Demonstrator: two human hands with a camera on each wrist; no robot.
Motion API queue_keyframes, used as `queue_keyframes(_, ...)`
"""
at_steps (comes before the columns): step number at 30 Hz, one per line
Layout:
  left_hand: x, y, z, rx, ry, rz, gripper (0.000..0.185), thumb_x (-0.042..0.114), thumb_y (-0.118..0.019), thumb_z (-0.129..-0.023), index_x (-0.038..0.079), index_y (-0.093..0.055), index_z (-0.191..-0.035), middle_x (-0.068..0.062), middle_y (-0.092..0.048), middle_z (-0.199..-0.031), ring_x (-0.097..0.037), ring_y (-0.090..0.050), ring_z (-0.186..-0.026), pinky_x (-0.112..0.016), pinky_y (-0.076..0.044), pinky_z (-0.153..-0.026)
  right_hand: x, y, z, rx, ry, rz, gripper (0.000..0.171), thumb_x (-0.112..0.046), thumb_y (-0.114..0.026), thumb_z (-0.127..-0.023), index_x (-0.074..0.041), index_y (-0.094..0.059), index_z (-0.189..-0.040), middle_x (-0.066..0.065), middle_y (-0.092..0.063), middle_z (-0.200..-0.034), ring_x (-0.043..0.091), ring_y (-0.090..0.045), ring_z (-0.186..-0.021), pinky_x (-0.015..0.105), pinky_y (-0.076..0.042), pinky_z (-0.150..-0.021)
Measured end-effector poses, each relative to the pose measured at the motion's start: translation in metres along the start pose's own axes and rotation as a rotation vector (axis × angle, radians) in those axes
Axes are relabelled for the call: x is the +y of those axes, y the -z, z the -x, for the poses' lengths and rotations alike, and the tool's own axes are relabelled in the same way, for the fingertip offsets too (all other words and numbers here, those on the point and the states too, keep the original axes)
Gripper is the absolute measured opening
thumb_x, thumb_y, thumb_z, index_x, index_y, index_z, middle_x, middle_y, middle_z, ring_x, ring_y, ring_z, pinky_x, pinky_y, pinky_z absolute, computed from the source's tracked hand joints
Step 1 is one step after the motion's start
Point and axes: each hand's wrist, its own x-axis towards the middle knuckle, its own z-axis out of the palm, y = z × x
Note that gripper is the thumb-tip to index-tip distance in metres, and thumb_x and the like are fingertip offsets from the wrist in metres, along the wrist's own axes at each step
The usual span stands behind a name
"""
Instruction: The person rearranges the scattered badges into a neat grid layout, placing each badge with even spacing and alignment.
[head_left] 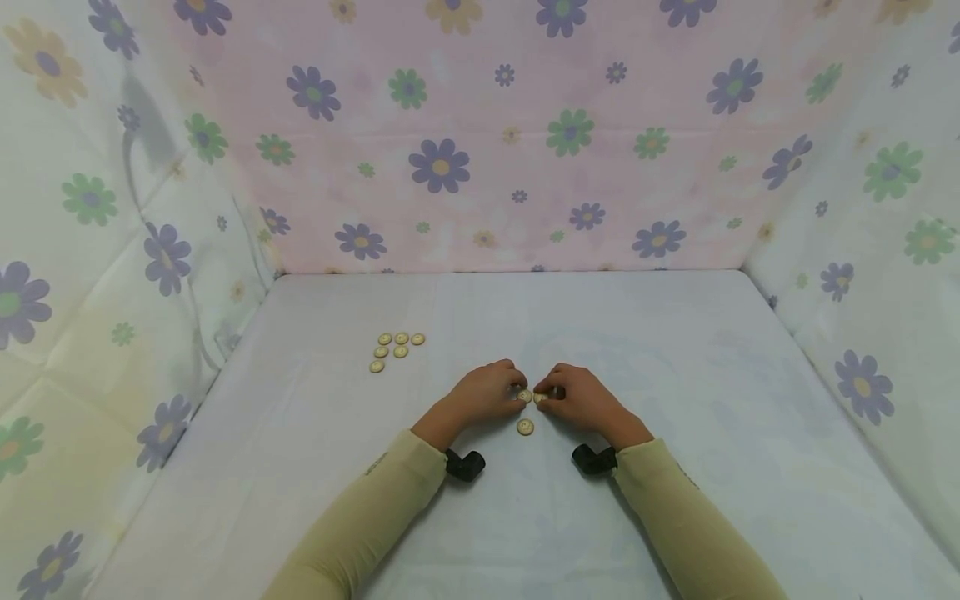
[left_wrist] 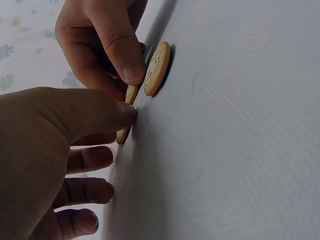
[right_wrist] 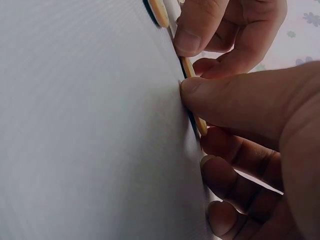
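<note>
My left hand point(head_left: 483, 395) pinches a round wooden disc point(head_left: 525, 396) at the table's middle, thumb on the near side and fingers on the far side. Just to its right, my right hand point(head_left: 587, 402) pinches a second disc point(head_left: 541, 399) the same way; the two discs lie side by side, edges very close. A third disc point(head_left: 525, 427) sits on the cloth nearer to me, untouched. In the left wrist view this third disc point(left_wrist: 157, 69) bears a thin line drawing. The fingertips partly hide both held discs.
Farther back on the left, several like discs point(head_left: 401, 338) lie in staggered rows. White cloth point(head_left: 637, 333) covers the table. Flowered cloth walls point(head_left: 510, 117) rise at the back and both sides. A dark wrist device point(head_left: 465, 466) sits at each sleeve cuff.
</note>
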Motion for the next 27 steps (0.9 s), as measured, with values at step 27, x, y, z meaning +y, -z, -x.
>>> queue_keyframes(27, -0.003, 0.0034, -0.0033, 0.0, -0.006, 0.078, 0.024, 0.029, -0.064, -0.089, 0.014, -0.067, -0.108, 0.0, -0.063, -0.105, -0.014, -0.058, -0.092, -0.032, -0.049, -0.084, 0.0007, -0.0005, 0.0007, 0.021, 0.043, 0.025, 0.019, -0.023, -0.073, -0.086, -0.017, -0.074, -0.104, -0.005, -0.064, -0.096, 0.009, -0.053, -0.08, 0.029, -0.044, -0.073)
